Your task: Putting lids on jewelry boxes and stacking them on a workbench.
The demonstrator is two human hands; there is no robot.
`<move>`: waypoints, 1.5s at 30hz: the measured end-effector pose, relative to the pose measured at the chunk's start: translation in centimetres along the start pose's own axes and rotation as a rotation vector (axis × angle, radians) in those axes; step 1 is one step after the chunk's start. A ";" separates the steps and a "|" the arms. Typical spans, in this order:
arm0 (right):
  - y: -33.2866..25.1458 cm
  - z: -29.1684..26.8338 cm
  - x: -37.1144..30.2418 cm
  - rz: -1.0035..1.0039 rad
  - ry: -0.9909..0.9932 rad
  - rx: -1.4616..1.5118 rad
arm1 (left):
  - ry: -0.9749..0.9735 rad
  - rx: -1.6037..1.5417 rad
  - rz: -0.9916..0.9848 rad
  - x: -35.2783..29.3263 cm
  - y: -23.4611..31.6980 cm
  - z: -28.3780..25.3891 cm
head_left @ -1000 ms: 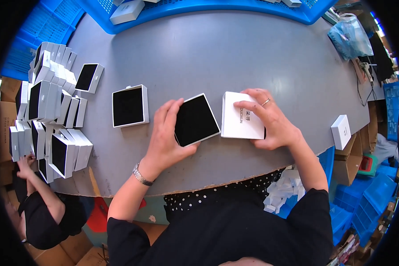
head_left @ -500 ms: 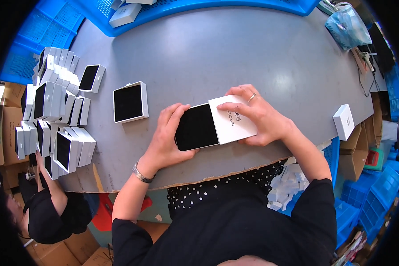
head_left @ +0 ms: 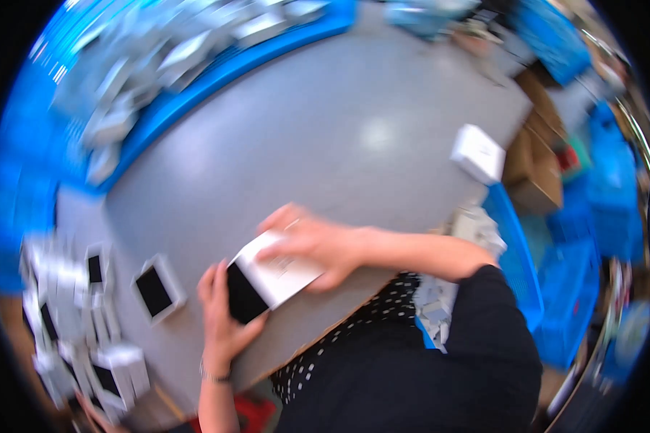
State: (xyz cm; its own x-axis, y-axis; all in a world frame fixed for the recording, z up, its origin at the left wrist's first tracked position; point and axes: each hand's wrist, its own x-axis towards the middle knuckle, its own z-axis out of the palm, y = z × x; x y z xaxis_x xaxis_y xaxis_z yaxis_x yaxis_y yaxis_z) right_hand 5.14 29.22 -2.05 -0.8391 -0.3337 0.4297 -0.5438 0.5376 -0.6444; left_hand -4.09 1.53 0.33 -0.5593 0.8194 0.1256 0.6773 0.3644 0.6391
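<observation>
My left hand (head_left: 222, 325) grips the left end of a shallow white box with a black inside (head_left: 245, 294), its thumb along the near edge. Over the other end of the box lies a white lid (head_left: 285, 278) with dark print. My right hand (head_left: 314, 249), a ring on one finger, is closed around this lid from above. The lid covers part of the black inside; the rest shows between my hands. Left of my left hand, another open white box with a black inside (head_left: 154, 291) lies on the table. The picture is blurred by motion.
The grey table (head_left: 303, 144) has a blue crate (head_left: 217, 83) of white boxes along its far left. Stacked open boxes (head_left: 72, 296) fill the left side, where part of another person's arm shows. A white box (head_left: 478, 154) lies at the right edge, near cardboard boxes (head_left: 538, 169).
The whole view has swung to the right, bringing more of the blue crate in. Less of the black inside shows beside the lid. Both hands keep their hold.
</observation>
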 end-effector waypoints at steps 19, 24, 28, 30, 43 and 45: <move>-1.9 -14.2 -14.7 0.899 0.248 -0.663 | 0.388 0.041 0.004 1.2 2.4 0.7; -7.7 -18.9 -17.5 1.553 0.207 -1.127 | 0.592 0.937 -0.354 -3.9 -1.8 -6.6; -1.7 -21.5 -13.8 1.030 0.401 -0.899 | 0.387 0.310 -0.412 -3.9 -4.1 -5.4; 2.6 -23.3 -8.3 0.936 0.362 -0.742 | 0.161 0.238 -0.455 -0.6 -1.6 -6.0; 10.2 -61.6 16.4 0.380 1.585 -0.872 | 1.245 -0.488 0.068 22.3 -12.2 -46.9; 14.6 -60.3 15.7 0.013 1.415 -0.281 | 1.411 -0.225 0.023 26.4 -11.6 -46.1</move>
State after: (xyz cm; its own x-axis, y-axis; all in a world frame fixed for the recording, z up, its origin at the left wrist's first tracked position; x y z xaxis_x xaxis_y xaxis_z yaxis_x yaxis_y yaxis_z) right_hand -15.01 78.51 33.42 -0.0333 0.6160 0.7870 -0.3751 0.7222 -0.5811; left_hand -48.75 -1.47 31.24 -0.6388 -0.3436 0.6885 0.6781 0.1713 0.7147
